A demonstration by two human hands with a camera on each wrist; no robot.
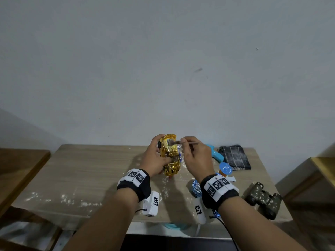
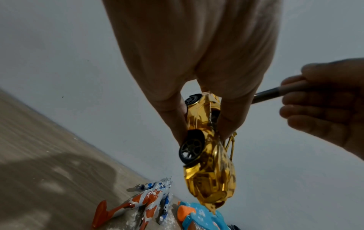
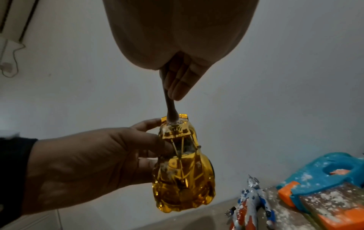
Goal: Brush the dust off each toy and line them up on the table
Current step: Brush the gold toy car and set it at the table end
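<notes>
The left hand (image 1: pixel 157 158) grips a gold toy car (image 1: pixel 170 156) by its sides, thumb on one flank and fingers curled round the other, and holds it up off the bench (image 1: pixel 81 171) with its nose pointing down. Just to the right of it, the right hand (image 1: pixel 194 158) pinches a thin brush (image 3: pixel 171 109) between thumb and fingers; the brush tip touches the car's rear end, where white dust clings. Below both hands a dusty action figure (image 2: pixel 145 200) lies on the bench, and beside it, further right, a blue and orange toy gun (image 3: pixel 323 183) is speckled with white powder. Out beyond the right hand sit a folded dark cloth (image 1: pixel 235 156), and nearer the person, camouflage binoculars (image 1: pixel 263 199). White dust is scattered on the bench below the left wrist.
</notes>
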